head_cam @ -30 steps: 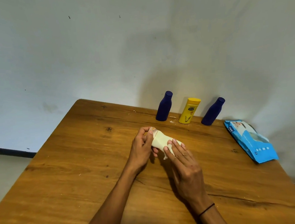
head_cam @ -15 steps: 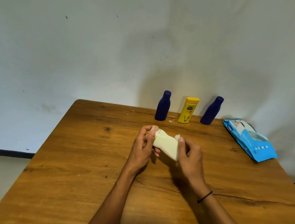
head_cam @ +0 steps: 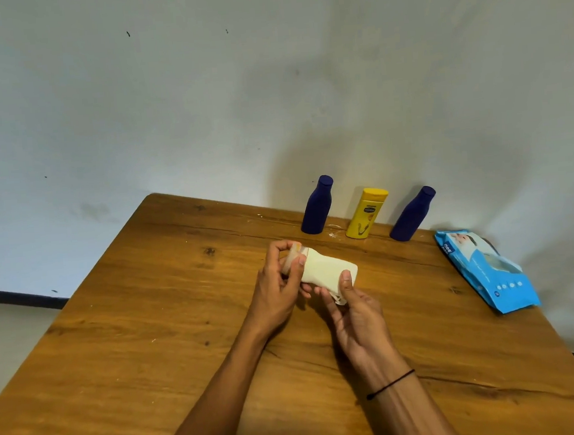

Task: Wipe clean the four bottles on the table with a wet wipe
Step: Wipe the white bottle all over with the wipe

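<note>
Right hand (head_cam: 358, 309) shifted since half-second ago: thumb now on top, pinching wet wipe (head_cam: 339, 298) against cream bottle (head_cam: 324, 270) at frame centre. Left hand (head_cam: 280, 286) grips cap end. Wiping underway; three bottles wait upper centre.

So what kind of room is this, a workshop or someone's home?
Most likely a plain room in a home: a bare wooden table against a scuffed white wall, with lotion-type bottles, such as the yellow bottle, and a blue pack of wet wipes.

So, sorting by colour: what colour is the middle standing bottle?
Yellow bottle, seen in the head view.
</note>
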Demonstrator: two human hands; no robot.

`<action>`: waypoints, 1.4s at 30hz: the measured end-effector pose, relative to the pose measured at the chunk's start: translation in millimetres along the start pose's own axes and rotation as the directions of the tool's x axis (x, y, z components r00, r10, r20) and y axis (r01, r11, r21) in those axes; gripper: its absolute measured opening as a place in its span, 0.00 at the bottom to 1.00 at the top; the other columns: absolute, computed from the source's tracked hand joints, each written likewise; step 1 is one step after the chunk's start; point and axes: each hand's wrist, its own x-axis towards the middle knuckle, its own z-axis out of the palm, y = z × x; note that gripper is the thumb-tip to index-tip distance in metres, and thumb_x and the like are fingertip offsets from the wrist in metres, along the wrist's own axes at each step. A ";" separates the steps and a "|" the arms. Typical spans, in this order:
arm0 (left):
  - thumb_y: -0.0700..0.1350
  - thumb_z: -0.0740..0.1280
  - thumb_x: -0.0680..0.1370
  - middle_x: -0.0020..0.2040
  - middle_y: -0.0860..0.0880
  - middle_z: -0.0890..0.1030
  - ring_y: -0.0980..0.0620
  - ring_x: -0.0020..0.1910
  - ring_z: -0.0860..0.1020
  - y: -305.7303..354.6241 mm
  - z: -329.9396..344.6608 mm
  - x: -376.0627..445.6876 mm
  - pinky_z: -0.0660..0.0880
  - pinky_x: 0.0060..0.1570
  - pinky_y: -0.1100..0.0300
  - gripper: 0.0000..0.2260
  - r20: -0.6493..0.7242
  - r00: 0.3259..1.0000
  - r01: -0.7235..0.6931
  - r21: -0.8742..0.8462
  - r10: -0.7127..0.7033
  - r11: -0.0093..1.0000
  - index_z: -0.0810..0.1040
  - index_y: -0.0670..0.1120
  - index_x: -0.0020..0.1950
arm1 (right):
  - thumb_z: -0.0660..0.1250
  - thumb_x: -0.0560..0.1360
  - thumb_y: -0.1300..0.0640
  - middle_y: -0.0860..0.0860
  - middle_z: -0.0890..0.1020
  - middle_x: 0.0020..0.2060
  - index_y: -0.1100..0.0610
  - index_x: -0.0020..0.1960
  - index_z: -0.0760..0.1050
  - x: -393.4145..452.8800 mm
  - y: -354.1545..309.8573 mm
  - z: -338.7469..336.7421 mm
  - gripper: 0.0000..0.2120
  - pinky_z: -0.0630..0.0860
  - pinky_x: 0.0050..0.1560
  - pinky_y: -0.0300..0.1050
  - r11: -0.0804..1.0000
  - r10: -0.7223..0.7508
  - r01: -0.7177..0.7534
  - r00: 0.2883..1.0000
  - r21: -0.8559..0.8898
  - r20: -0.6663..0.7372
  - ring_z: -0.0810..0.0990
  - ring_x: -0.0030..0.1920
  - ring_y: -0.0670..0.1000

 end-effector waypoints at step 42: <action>0.52 0.66 0.84 0.56 0.46 0.85 0.50 0.52 0.86 1.4 7.9 -5.9 0.86 0.46 0.49 0.10 0.153 0.988 -0.022 -0.030 0.026 0.999 0.68 0.53 0.61 | 0.68 0.80 0.62 0.54 0.75 0.55 0.59 0.58 0.79 23.2 -5.5 9.7 0.08 0.75 0.47 0.40 -0.420 -0.671 0.491 0.397 -0.763 0.626 0.75 0.54 0.51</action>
